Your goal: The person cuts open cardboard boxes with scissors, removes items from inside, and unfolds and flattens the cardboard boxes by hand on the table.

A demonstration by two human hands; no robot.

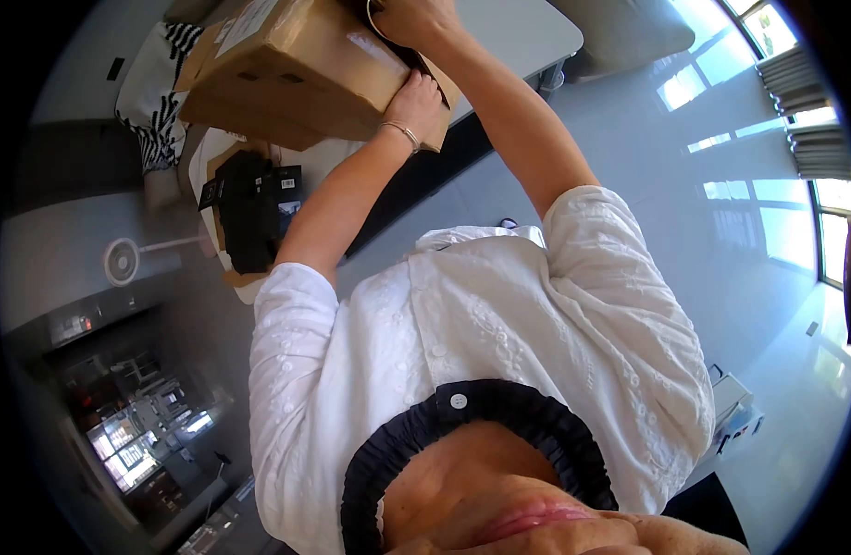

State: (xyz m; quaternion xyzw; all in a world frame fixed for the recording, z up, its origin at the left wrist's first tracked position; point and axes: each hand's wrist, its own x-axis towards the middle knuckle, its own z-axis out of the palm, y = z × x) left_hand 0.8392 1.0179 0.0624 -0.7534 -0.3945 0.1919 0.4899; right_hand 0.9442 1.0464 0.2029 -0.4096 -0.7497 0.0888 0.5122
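A large brown cardboard box (296,79) stands tilted in the view at the top, with a dark gap along its near right edge. My left hand (416,104), a thin bracelet at its wrist, grips this edge with its fingers curled over the flap. Beyond it, my right hand (409,20) is closed at the top border of the view, over the same side of the box. A thin curved, gold-coloured rim shows beside its fingers; what it belongs to is unclear.
Black packages (249,208) lie on a light surface left of my left forearm. A white tabletop (522,32) reaches out at the top, near a grey cushion-like seat (629,37). Black-and-white striped fabric (161,111) is at the upper left. A white case (735,407) stands at the right.
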